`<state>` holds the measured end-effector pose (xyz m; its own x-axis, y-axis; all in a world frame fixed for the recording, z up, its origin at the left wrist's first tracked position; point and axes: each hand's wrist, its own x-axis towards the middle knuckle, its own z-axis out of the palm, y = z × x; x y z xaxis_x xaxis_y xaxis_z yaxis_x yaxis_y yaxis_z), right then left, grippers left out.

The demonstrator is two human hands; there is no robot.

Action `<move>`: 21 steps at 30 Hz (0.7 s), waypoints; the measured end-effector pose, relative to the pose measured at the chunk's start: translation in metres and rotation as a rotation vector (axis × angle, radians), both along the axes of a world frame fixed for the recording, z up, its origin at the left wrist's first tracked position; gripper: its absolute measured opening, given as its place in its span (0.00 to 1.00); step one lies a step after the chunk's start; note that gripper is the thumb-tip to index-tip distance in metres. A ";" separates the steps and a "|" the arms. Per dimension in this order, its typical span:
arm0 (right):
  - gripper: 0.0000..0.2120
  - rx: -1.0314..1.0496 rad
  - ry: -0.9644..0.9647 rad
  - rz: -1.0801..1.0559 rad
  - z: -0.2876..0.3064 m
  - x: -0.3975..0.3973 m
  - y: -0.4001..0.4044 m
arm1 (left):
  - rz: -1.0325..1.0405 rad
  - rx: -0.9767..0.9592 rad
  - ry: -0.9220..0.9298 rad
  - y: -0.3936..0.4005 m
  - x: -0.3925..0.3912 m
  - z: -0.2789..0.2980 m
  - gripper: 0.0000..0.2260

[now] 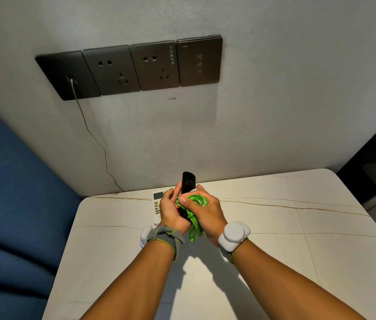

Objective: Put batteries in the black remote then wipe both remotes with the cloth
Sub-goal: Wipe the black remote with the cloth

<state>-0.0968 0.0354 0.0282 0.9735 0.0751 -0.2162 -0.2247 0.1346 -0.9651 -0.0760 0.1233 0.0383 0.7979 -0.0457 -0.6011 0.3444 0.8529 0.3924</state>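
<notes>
My left hand grips the black remote from the left and holds it upright above the table, its top end sticking out past my fingers. My right hand holds the bunched green cloth and presses it against the remote's middle; a tail of cloth hangs down between my wrists. The white remote lies flat on the table behind my left hand, partly hidden by it. No batteries are in view.
The white marble-look table stands against a grey wall with a row of dark sockets. A thin cable runs down from the leftmost plate. A blue sofa sits to the left.
</notes>
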 end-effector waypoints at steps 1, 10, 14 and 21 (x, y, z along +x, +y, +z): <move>0.05 -0.003 0.012 0.021 0.000 -0.004 0.000 | 0.017 0.010 0.012 0.002 0.000 -0.002 0.21; 0.10 -0.080 -0.083 0.051 0.008 -0.014 0.004 | -0.009 0.002 0.020 -0.001 -0.007 0.004 0.21; 0.17 -0.168 -0.137 0.045 0.015 0.002 0.005 | -0.069 -0.054 -0.017 -0.001 -0.010 0.009 0.19; 0.35 -0.195 -0.105 -0.111 0.015 0.035 -0.004 | -0.236 0.009 -0.086 -0.001 -0.013 0.015 0.19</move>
